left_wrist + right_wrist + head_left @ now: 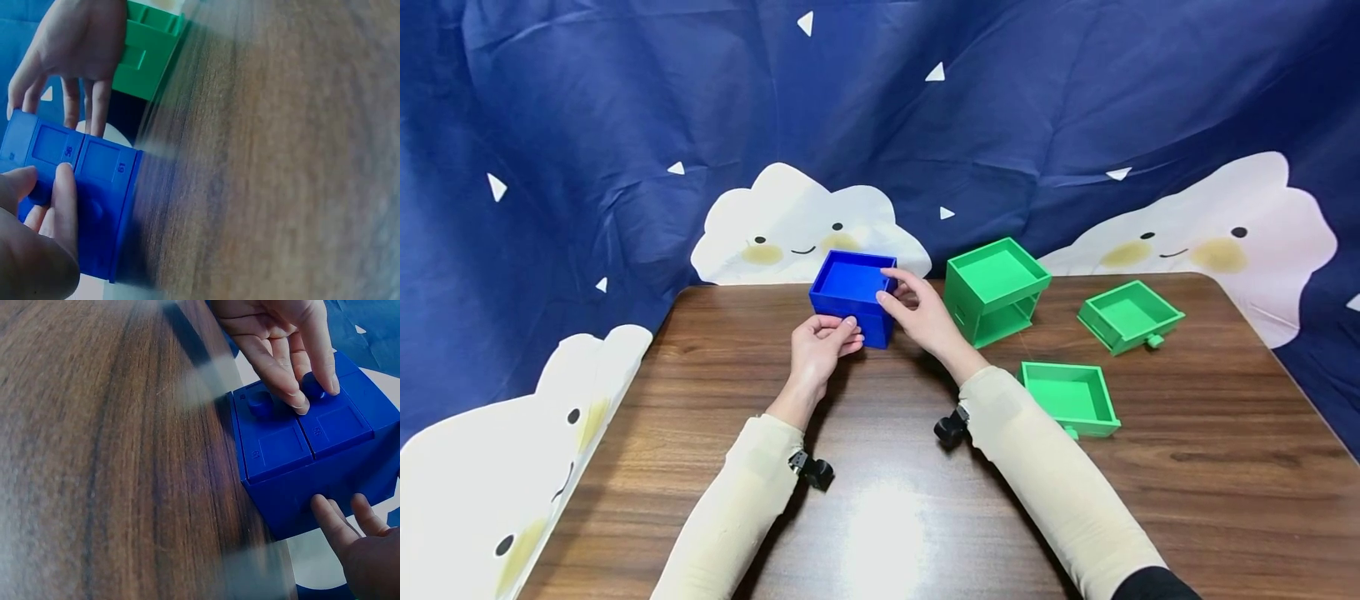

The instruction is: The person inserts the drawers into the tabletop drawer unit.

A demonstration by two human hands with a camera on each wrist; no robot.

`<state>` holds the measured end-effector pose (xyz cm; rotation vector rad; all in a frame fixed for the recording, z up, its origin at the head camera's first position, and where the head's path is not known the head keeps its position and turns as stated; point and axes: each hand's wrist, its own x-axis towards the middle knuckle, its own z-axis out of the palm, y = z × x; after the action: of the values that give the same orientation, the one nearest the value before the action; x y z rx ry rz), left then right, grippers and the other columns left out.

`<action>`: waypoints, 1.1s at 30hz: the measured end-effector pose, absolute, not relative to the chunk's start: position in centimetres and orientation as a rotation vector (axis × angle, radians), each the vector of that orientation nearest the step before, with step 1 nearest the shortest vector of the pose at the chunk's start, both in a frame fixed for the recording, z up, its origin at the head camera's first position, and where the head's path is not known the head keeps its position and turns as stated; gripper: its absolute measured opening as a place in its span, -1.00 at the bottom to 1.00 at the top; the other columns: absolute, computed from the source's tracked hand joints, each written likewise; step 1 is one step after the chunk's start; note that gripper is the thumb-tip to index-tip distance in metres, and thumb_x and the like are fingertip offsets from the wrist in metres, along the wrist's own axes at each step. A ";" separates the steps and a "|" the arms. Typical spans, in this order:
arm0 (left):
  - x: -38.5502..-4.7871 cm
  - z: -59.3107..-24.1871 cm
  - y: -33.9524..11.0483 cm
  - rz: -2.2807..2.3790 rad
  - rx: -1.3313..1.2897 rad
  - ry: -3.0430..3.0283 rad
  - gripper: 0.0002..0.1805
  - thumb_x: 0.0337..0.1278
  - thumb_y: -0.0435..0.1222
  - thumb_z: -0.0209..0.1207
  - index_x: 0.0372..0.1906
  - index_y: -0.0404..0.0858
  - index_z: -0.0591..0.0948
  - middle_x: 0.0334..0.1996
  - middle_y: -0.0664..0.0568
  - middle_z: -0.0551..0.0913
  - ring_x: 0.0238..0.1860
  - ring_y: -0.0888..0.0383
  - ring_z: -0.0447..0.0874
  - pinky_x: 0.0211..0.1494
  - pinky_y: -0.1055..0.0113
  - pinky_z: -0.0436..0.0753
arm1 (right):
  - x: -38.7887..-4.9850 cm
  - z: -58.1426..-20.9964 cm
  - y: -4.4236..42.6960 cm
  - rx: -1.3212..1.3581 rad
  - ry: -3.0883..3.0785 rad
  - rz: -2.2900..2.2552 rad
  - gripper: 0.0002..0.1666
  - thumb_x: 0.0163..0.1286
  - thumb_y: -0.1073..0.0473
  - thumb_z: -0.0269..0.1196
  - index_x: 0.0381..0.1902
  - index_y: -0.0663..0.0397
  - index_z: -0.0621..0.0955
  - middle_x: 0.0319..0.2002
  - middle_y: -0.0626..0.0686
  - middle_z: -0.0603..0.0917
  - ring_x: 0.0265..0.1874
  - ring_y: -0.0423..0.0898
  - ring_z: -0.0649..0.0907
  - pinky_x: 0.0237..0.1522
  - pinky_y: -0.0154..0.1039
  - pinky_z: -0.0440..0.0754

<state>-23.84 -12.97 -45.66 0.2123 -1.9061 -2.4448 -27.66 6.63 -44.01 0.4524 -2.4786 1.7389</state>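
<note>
A blue two-drawer box (850, 283) with a shallow open tray on top stands near the table's back edge. Both drawers are flush in its front. My left hand (820, 354) pinches the round knob of the upper drawer (340, 428) between thumb and fingers. The lower drawer's knob (260, 405) is free. On the box's right side rest the fingertips of my right hand (925, 321), with the fingers mostly straight. In the left wrist view, the right hand (81, 37) is above the left hand (37, 250).
Right of the blue box stands a green cabinet (970, 312) with an open front. Two green drawers lie apart from it, one (1131, 315) farther right and one (1070, 398) closer, beside the right sleeve (1045, 458). A patterned blue cloth (880, 108) hangs behind the wooden table (700, 367).
</note>
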 end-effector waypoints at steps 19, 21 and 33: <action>-23.5 -46.1 -14.1 -2.464 0.187 -2.043 -0.87 0.50 -0.38 0.30 -0.07 -0.31 0.56 -0.38 -0.05 0.84 -0.41 0.15 0.86 -0.27 0.29 0.86 | -27.5 -44.2 6.6 0.454 -2.484 1.715 -0.44 0.63 0.05 0.29 0.51 -0.04 0.55 0.08 0.30 0.66 0.14 0.25 0.70 0.36 0.20 0.63; -23.5 -46.1 -14.1 -2.470 0.185 -2.050 -0.88 0.52 -0.38 0.29 -0.07 -0.31 0.56 -0.39 -0.02 0.83 -0.42 0.16 0.85 -0.27 0.30 0.86 | -27.5 -44.3 6.7 0.449 -2.483 1.716 -0.44 0.63 0.04 0.30 0.51 -0.04 0.55 0.08 0.29 0.66 0.14 0.25 0.70 0.36 0.21 0.63; -23.4 -46.0 -14.1 -2.469 0.179 -2.055 -0.88 0.53 -0.36 0.28 -0.09 -0.29 0.56 -0.43 0.01 0.82 -0.43 0.16 0.85 -0.29 0.30 0.85 | -27.5 -44.2 6.5 0.462 -2.471 1.720 -0.44 0.63 0.06 0.30 0.51 -0.03 0.55 0.06 0.30 0.66 0.13 0.26 0.72 0.34 0.20 0.65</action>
<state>-23.41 -14.10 -46.00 0.1787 -2.0554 -2.4694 -27.47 6.52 -44.17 0.4616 -2.4713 1.7202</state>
